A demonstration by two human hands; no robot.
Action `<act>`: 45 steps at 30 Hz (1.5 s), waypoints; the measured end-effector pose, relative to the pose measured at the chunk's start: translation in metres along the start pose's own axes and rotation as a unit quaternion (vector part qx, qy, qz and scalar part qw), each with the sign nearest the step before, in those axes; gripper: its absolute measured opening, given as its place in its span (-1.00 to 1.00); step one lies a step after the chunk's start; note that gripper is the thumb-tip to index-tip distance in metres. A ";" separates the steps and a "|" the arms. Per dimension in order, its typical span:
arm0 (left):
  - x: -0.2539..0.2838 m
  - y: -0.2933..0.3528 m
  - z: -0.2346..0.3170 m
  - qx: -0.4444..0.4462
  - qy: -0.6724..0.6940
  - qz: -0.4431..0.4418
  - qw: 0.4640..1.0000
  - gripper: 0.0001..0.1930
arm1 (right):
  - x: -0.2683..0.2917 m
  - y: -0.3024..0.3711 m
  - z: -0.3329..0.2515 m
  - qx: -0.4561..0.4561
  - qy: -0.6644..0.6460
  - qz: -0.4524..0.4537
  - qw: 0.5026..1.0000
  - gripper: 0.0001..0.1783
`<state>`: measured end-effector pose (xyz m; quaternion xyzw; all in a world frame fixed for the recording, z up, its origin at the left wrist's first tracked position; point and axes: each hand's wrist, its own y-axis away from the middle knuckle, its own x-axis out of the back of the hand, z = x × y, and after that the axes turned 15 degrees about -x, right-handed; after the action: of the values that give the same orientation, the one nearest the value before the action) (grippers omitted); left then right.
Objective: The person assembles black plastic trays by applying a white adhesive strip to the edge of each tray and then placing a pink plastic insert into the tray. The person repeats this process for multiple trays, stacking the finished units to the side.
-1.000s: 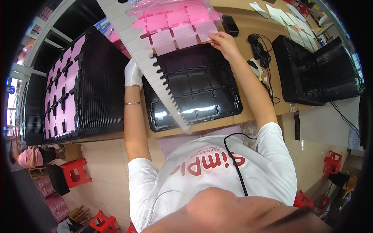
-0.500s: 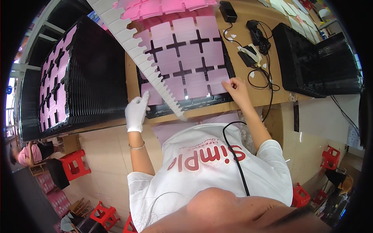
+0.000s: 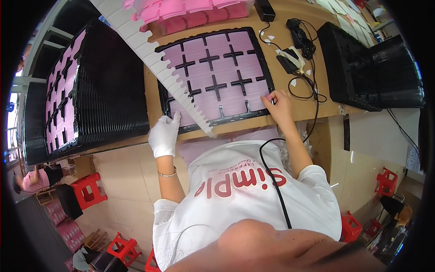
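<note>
A thin pink-lilac sheet [image 3: 208, 77] with cross-shaped cut-outs lies flat in a shallow black plastic tray [image 3: 222, 120] on the cardboard-covered table. The tray's raised black crosses stand up through the cut-outs. My left hand [image 3: 164, 136], in a white glove, is at the near left corner, fingertips closed on the sheet's edge. At the near right corner my bare right hand [image 3: 278, 106] pinches the sheet's edge beside the tray rim. A long white toothed strip [image 3: 156, 59] hangs slantwise across the view and hides part of the tray's left side.
To the left stands a tall stack of black trays [image 3: 111, 86], a pink sheet in its top one. Pink sheets [image 3: 190, 11] are piled behind the work. Cables and a black adapter [image 3: 297, 36] lie to the right, near more black trays [image 3: 346, 68]. Red stools [image 3: 88, 190] stand behind.
The pink sheet has come down into the black tray, its cut-outs now settled around the crosses. Both hands stay at the near corners; the left has shifted slightly right and nearer me.
</note>
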<state>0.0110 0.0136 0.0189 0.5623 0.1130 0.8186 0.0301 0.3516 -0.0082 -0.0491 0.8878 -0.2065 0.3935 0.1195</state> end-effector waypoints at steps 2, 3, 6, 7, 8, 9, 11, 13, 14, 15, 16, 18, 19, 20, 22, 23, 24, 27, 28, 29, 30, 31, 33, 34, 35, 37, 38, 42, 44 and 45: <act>-0.004 0.002 -0.002 -0.056 -0.057 0.118 0.990 -0.56 | 0.003 0.003 -0.006 0.054 0.033 0.083 0.995 -0.71; -0.005 0.001 -0.001 -0.087 -0.085 0.178 0.977 -0.56 | 0.005 0.003 -0.012 0.080 0.049 0.127 0.987 -0.68; 0.006 -0.024 0.000 -0.211 -0.178 0.338 0.900 -0.47 | 0.014 -0.025 -0.044 0.136 0.044 0.220 0.965 -0.58; 0.015 -0.037 0.005 -0.246 -0.181 0.339 0.890 -0.56 | 0.013 -0.040 -0.052 0.162 0.064 0.216 0.961 -0.56; 0.014 -0.063 0.002 -0.275 -0.150 0.312 0.897 -0.66 | 0.011 -0.060 -0.059 0.187 0.085 0.217 0.954 -0.54; 0.017 -0.077 0.019 -0.291 -0.035 0.290 0.911 -0.72 | 0.004 -0.082 -0.064 0.206 0.096 0.203 0.952 -0.52; 0.002 -0.119 0.032 -0.357 -0.021 0.295 0.886 -0.64 | -0.023 -0.123 -0.075 0.261 0.123 0.186 0.939 -0.48; -0.012 -0.156 0.031 -0.433 -0.225 0.322 0.811 -0.54 | -0.062 -0.151 -0.076 0.331 0.159 0.177 0.913 -0.44; -0.019 -0.165 0.015 -0.456 -0.280 0.266 0.802 -0.51 | -0.074 -0.155 -0.073 0.299 0.199 0.138 0.923 -0.43; -0.027 -0.173 -0.002 -0.473 -0.334 0.209 0.788 -0.47 | -0.084 -0.159 -0.072 0.269 0.238 0.098 0.928 -0.41; -0.034 -0.184 0.003 -0.399 -0.239 0.231 0.855 -0.49 | -0.083 -0.162 -0.071 0.227 0.279 0.064 0.931 -0.40; -0.028 -0.194 0.020 -0.378 -0.170 0.254 0.874 -0.50 | -0.074 -0.171 -0.069 0.225 0.272 0.093 0.931 -0.41; -0.021 -0.189 0.027 -0.362 -0.138 0.261 0.884 -0.50 | -0.073 -0.171 -0.067 0.225 0.266 0.101 0.932 -0.42; -0.017 -0.185 0.029 -0.439 -0.185 0.301 0.826 -0.49 | -0.073 -0.173 -0.063 0.234 0.263 0.111 0.929 -0.43; -0.022 -0.192 0.013 -0.430 -0.188 0.252 0.846 -0.50 | -0.072 -0.171 -0.063 0.259 0.257 0.125 0.923 -0.46; -0.025 -0.193 0.005 -0.423 -0.190 0.229 0.856 -0.50 | -0.069 -0.168 -0.062 0.247 0.240 0.125 0.930 -0.48; -0.023 -0.182 0.008 -0.384 -0.173 0.277 0.864 -0.52 | -0.055 -0.158 -0.069 0.232 0.223 0.126 0.938 -0.50; -0.009 -0.111 0.002 -0.414 0.157 0.174 0.879 -0.65 | -0.011 -0.101 -0.058 0.293 0.086 0.125 0.944 -0.57; 0.000 -0.083 0.008 -0.434 0.141 0.165 0.874 -0.66 | 0.003 -0.073 -0.050 0.307 0.035 0.099 0.946 -0.58; 0.010 -0.053 0.019 -0.464 -0.068 0.203 0.860 -0.67 | 0.014 -0.043 -0.040 0.327 0.078 0.058 0.940 -0.58; 0.008 -0.035 0.010 -0.501 -0.070 0.157 0.848 -0.68 | 0.024 -0.020 -0.034 0.352 0.117 0.011 0.929 -0.57; 0.001 -0.023 -0.001 -0.537 -0.070 0.110 0.833 -0.69 | 0.027 -0.007 -0.019 0.352 0.130 -0.005 0.927 -0.56; -0.015 -0.005 -0.024 -0.480 -0.051 0.108 0.869 -0.74 | 0.024 0.012 0.004 0.351 0.151 -0.038 0.923 -0.53; -0.021 0.000 -0.031 -0.452 -0.042 0.108 0.885 -0.77 | 0.027 0.015 0.004 0.346 0.141 -0.032 0.927 -0.54; -0.027 0.003 -0.034 -0.462 -0.070 0.147 0.872 -0.79 | 0.031 0.018 0.003 0.341 0.131 -0.026 0.930 -0.54; -0.023 0.011 -0.019 -0.480 -0.123 0.225 0.839 -0.83 | 0.031 0.025 0.008 0.338 0.107 -0.019 0.935 -0.57; -0.033 0.014 -0.028 -0.467 -0.082 0.245 0.846 -0.88 | 0.021 0.027 0.023 0.340 0.093 -0.020 0.935 -0.60; -0.041 0.030 -0.031 -0.222 -0.104 0.449 0.859 -0.58 | 0.031 0.038 0.000 0.298 0.080 0.060 0.949 -0.76; -0.070 0.033 -0.059 -0.116 0.065 0.420 0.898 -0.49 | 0.022 0.044 0.015 0.271 0.013 0.039 0.962 -0.82; -0.074 0.035 -0.062 -0.061 0.150 0.404 0.900 -0.45 | 0.018 0.044 0.019 0.260 -0.022 0.029 0.965 -0.85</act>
<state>-0.0165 -0.0429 -0.0625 0.4275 -0.1708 0.8402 -0.2865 0.3545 -0.0596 -0.0457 0.8903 -0.1250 0.4175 -0.1316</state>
